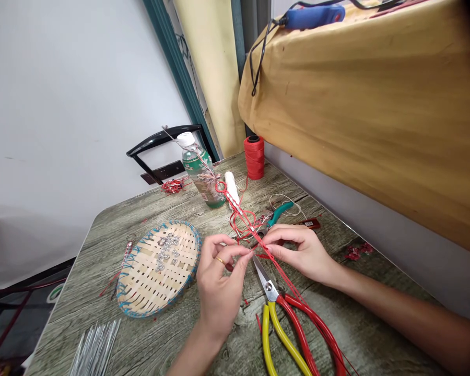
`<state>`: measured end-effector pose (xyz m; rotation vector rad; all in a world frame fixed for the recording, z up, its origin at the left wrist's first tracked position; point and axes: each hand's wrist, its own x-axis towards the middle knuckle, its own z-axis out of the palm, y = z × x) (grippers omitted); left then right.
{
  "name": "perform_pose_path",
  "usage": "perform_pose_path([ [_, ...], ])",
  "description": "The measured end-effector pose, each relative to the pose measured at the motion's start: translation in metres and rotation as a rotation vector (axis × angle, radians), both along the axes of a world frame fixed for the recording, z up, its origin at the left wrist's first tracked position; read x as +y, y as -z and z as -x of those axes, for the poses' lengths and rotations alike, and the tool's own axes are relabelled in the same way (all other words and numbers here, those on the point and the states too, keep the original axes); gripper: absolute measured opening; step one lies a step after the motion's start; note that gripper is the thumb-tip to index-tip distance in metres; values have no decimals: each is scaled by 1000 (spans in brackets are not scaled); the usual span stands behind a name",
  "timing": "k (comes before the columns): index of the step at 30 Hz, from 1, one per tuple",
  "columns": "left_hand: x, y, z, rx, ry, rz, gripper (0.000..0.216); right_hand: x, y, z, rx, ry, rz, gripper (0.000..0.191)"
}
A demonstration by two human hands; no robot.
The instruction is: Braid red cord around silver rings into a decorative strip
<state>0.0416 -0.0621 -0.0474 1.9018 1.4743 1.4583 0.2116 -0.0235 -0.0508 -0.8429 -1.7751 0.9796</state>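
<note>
Head view: the red cordwork, slanting nearward from the bottle, looks partly made: pale beads on its far length, plain strands near. The right hand pinches it; the left hand presses its fingertips together, apparently on a fine cordwork end. Clear beads lie unstrung in the left basket.

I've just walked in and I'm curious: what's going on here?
A person's right hand pinches red cords, which stretch toward a bottle. The left hand has its fingertips together beside them; anything between those is too small to tell. A woven tray holding clear beads sits left of both hands.
</note>
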Motion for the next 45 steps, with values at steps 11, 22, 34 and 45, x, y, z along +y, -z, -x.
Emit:
perform_pose_path([
  [11,-2,2,6,96,114,9,17,0,-1,0,11,-9,-2,8],
  [22,-3,3,1,-22,130,133,16,0,-1,0,13,-17,-7,9],
  [34,2,6,-12,-248,98,327,20,1,1,0,9,-22,-4,9],
  [45,8,1,-17,-440,53,327,3,0,-1,-1,8,2,16,9],
])
